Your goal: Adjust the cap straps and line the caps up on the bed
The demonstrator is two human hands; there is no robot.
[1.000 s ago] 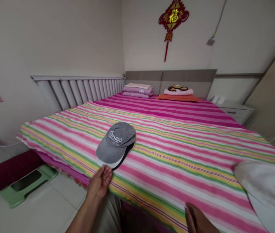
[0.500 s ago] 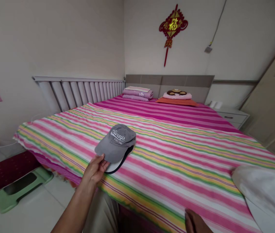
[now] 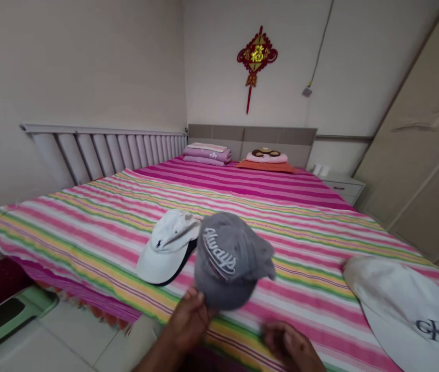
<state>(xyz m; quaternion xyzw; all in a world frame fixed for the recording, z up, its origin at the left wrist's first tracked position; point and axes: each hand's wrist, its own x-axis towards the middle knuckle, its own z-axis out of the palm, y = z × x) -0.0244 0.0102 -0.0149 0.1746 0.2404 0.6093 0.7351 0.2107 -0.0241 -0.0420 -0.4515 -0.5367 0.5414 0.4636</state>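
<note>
My left hand (image 3: 188, 323) grips the brim of a grey cap (image 3: 229, 258) with white lettering and holds it lifted above the striped bedspread (image 3: 281, 217). A white cap (image 3: 167, 248) with a dark underbrim lies on the bed just left of it, uncovered. My right hand (image 3: 289, 346) is low at the near bed edge, blurred, below and right of the grey cap, holding nothing that I can see. A large white hat (image 3: 409, 315) with dark letters lies at the right.
Folded bedding (image 3: 207, 153) and a pillow stack (image 3: 268, 157) sit by the headboard. A nightstand (image 3: 339, 183) and a wardrobe (image 3: 424, 155) stand at the right. A green stool (image 3: 10, 315) is on the floor at the left. A radiator-like rail (image 3: 106, 150) lines the left wall.
My left hand took the grey cap by its brim and lifted it right, off the white cap beneath. The view has shifted right. My right hand has risen slightly.
</note>
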